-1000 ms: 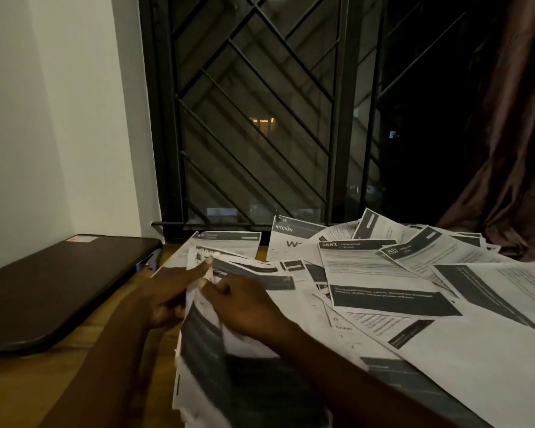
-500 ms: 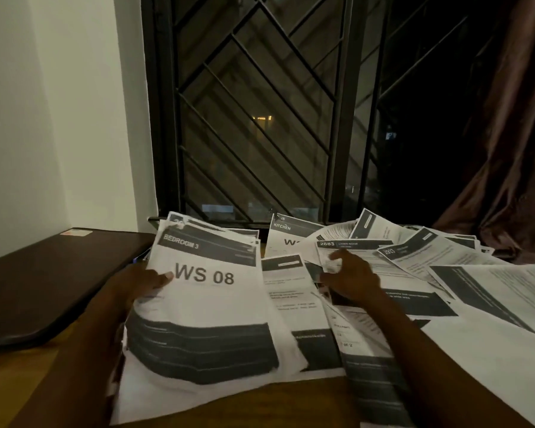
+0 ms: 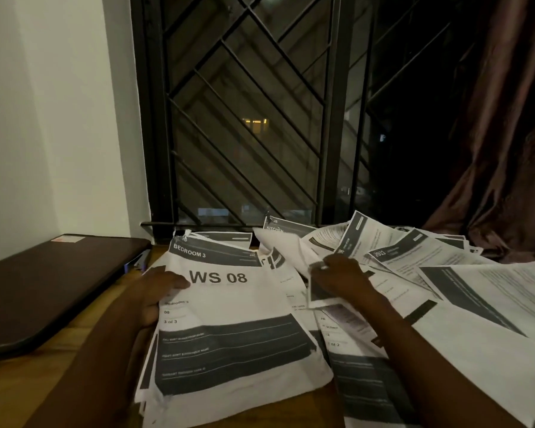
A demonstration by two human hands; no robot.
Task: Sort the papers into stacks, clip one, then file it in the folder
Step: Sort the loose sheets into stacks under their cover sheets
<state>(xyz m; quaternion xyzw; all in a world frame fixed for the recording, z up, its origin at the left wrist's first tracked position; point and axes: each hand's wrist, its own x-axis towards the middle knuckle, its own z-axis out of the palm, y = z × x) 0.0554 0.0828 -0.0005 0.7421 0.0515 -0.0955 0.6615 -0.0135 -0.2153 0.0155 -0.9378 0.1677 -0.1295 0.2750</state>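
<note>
White printed papers (image 3: 445,273) mostly unsorted: left hand (image 3: 155,291) grip holds one stack (image 3: 229,335), right hand (image 3: 340,279) grip pinches a sheet (image 3: 284,248); clipping, filing remain.

Holding the left edge of the WS 08 stack (image 3: 229,335) with the left hand (image 3: 155,296). Pinching a loose sheet (image 3: 317,293) with the right hand (image 3: 343,278) above scattered papers (image 3: 445,273) on the table (image 3: 19,384)

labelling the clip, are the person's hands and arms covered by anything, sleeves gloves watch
Both forearms are bare: no sleeves, gloves, watch or bracelet show. The left hand wears nothing visible. The right hand has a small pale glint on one finger, ring or nail, too dim to tell.
</note>
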